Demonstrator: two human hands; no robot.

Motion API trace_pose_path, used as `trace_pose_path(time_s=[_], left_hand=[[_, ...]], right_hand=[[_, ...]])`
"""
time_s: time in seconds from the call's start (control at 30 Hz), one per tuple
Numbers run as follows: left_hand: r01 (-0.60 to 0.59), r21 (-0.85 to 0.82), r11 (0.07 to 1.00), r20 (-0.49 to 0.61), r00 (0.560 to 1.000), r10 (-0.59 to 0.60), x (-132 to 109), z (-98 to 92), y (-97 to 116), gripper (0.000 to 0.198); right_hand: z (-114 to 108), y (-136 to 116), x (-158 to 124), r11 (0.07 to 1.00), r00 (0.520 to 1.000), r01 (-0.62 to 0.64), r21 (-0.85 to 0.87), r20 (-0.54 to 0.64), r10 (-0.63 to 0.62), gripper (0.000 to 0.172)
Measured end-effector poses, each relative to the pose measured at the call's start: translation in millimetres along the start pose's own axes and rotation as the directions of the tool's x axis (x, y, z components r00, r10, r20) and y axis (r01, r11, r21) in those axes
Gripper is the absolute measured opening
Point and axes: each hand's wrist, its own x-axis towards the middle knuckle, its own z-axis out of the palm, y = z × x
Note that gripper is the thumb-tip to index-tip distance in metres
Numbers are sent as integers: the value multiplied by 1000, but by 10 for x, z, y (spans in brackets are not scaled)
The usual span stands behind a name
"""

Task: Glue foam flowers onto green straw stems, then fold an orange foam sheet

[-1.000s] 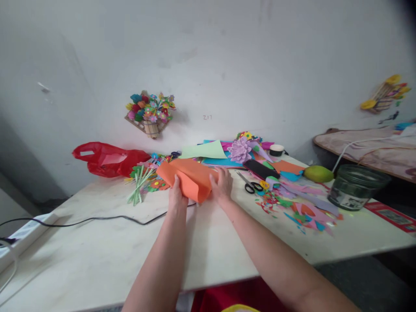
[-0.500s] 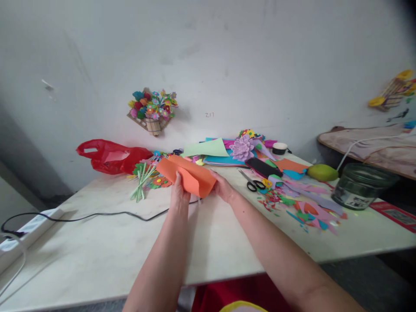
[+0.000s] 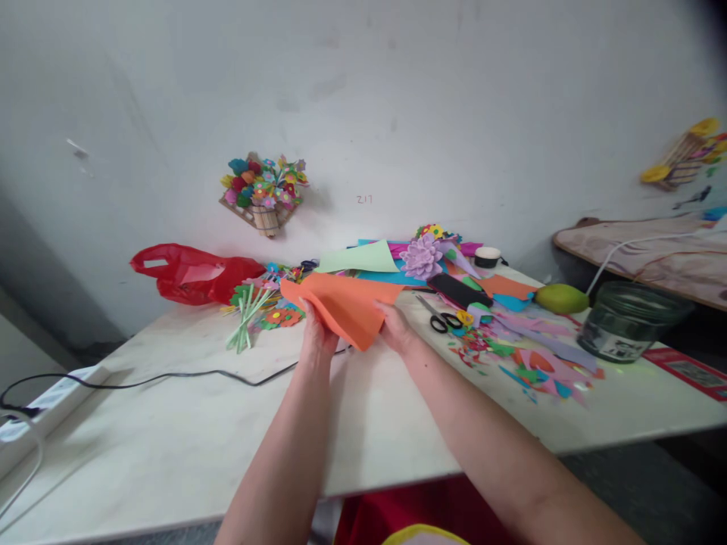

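An orange sheet [image 3: 349, 303], paper or thin foam, is held up over the middle of the table, its surface gently curved. My left hand [image 3: 319, 333] grips its near left edge, thumb on the front and the other fingers hidden behind. On the right edge my right hand [image 3: 394, 327] is closed on the same sheet, thumb in front. Pale green paper sticks [image 3: 247, 318] lie crossed to the left of my left hand. Black-handled scissors [image 3: 440, 318] lie to the right of my right hand.
A red plastic bag [image 3: 198, 274] and a black cable [image 3: 216, 372] lie on the left. Stacked sheets [image 3: 357, 257], a lilac paper flower [image 3: 422, 257] and a dark phone-like case [image 3: 459, 290] are at the back. Colourful scraps [image 3: 539, 371], a green mango-like fruit [image 3: 561, 298] and a glass jar [image 3: 630, 322] stand right.
The orange sheet, folded over on itself before, has opened out wider and flatter, its right corner now spreading further right. Both hands stay at its edges, nearly in place.
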Motion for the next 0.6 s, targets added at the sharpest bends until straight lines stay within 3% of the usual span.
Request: trace_pose_path(time_s=[0.23,0.33,0.47,0.6], left_hand=[[52,27,998,-43,998,-50,38,-112,-41,36],[6,37,999,-69,998,-3,52,-121,-48,26],[8,59,998,-140,990,0,51,-110,-33,21],[85,82,993,-120,990,-75,25,-107,36,24]], right_hand=[[52,-36,-56,1000,999,-2,-1,36,2,34],[39,-40,-42,998,997,68,-15,48,-67,34],[-74,-56,25,992,991,126,-17,-52,-127,44],[-269,-144,92,970,965,215,116,-179,-192,43]])
